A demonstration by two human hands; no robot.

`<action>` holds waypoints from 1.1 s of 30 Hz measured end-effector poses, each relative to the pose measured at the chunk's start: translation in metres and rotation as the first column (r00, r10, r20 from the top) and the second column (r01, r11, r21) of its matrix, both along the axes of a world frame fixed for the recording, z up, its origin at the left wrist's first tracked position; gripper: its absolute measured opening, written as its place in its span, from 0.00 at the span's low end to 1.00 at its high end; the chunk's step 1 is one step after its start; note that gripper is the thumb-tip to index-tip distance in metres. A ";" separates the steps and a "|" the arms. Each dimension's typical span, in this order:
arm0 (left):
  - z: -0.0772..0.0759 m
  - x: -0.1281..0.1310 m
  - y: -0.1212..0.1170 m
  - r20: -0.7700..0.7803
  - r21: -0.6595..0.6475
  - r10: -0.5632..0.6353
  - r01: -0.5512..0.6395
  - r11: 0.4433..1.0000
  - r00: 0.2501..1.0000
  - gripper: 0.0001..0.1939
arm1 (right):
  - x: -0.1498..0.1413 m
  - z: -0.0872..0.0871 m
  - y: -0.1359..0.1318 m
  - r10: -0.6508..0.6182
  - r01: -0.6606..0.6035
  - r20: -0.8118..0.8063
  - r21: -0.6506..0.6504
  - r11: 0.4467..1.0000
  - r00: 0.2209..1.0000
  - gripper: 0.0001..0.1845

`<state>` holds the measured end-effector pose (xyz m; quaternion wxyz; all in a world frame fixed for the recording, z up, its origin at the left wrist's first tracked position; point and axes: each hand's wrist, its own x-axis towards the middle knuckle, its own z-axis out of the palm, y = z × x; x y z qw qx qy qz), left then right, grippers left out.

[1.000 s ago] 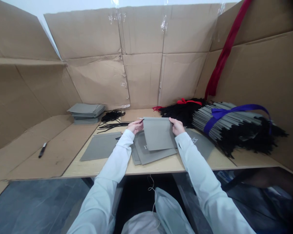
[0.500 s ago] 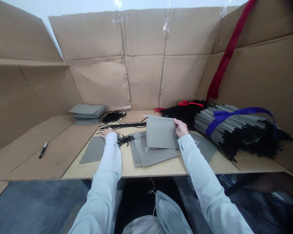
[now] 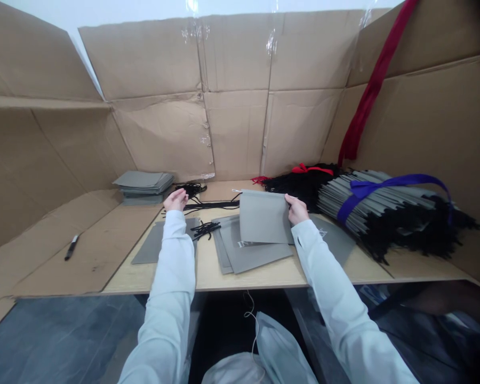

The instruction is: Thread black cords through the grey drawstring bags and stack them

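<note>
My right hand is closed on the upper right corner of a grey fabric pouch, held up over other flat grey pouches with white print. A thin metal rod tip sticks out of the held pouch's top left edge, with a black cord beside it. My left hand is raised with its fingertips pinched together, above the left ends of long black cords. Whatever it pinches is too small to make out. Under my left forearm lies another grey pouch, with short black cord ends at its right.
A stack of grey pouches and a coil of black cord lie at the back left. On the right are a black cord bundle and pouches tied with blue ribbon. A marker lies left. Cardboard walls surround the table.
My left hand has lifted from the cord ends near the lower grey pouch and moved up and away, its fingers now pinched. My right hand and its pouch have stayed put.
</note>
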<state>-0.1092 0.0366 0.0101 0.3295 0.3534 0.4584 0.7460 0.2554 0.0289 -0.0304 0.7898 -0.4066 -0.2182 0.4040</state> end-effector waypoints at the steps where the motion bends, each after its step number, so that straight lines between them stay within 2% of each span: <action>1: 0.006 0.003 -0.003 0.105 0.070 -0.096 0.089 0.994 0.990 0.09 | 0.000 0.000 0.000 0.002 -0.002 0.007 -0.004 1.000 1.000 0.06; 2: 0.010 0.007 -0.007 0.169 0.132 -0.182 0.160 0.978 0.969 0.09 | 0.000 0.000 0.000 0.008 -0.008 0.014 -0.009 1.000 1.000 0.07; 4: 0.017 0.016 -0.014 0.201 0.215 -0.317 0.274 0.938 0.927 0.09 | 0.000 0.000 -0.001 0.025 -0.025 0.021 -0.016 1.000 0.999 0.07; 6: 0.019 0.028 -0.021 0.153 0.251 -0.414 0.369 0.895 0.897 0.09 | 0.000 0.000 -0.001 0.032 -0.032 0.017 -0.017 0.999 0.999 0.07; 8: 0.017 0.042 -0.025 0.073 0.250 -0.455 0.426 0.870 0.887 0.12 | -0.001 0.000 -0.001 0.026 -0.026 0.011 -0.015 1.000 1.000 0.07; 11: 0.008 0.066 -0.028 -0.061 0.133 -0.485 0.489 0.862 0.872 0.16 | -0.001 0.000 -0.001 0.031 -0.031 0.022 -0.009 0.999 0.999 0.07; 14: -0.002 0.087 -0.027 -0.134 -0.046 -0.587 0.587 0.809 0.799 0.17 | -0.002 0.001 -0.002 0.046 -0.046 0.047 0.010 0.999 0.998 0.07; 16: -0.008 0.096 -0.026 -0.141 -0.136 -0.618 0.603 0.786 0.774 0.18 | -0.002 0.003 -0.003 0.065 -0.067 0.057 0.037 0.997 0.996 0.07; 19: -0.011 0.101 -0.024 -0.122 -0.178 -0.603 0.581 0.795 0.788 0.19 | -0.004 0.006 -0.006 0.083 -0.090 0.087 0.080 0.993 0.993 0.08; 24: -0.009 0.101 -0.028 -0.029 -0.157 -0.594 0.584 0.797 0.804 0.19 | -0.007 0.012 -0.011 0.075 -0.096 0.175 0.118 0.988 0.982 0.08; 29: -0.010 0.103 -0.030 0.029 -0.061 -0.618 0.619 0.783 0.785 0.18 | -0.009 0.015 -0.014 0.056 -0.077 0.199 0.099 0.992 0.978 0.08; 33: -0.017 0.103 -0.025 -0.025 -0.048 -0.587 0.586 0.809 0.809 0.22 | -0.010 0.015 -0.015 0.024 -0.042 0.202 0.086 0.995 0.979 0.07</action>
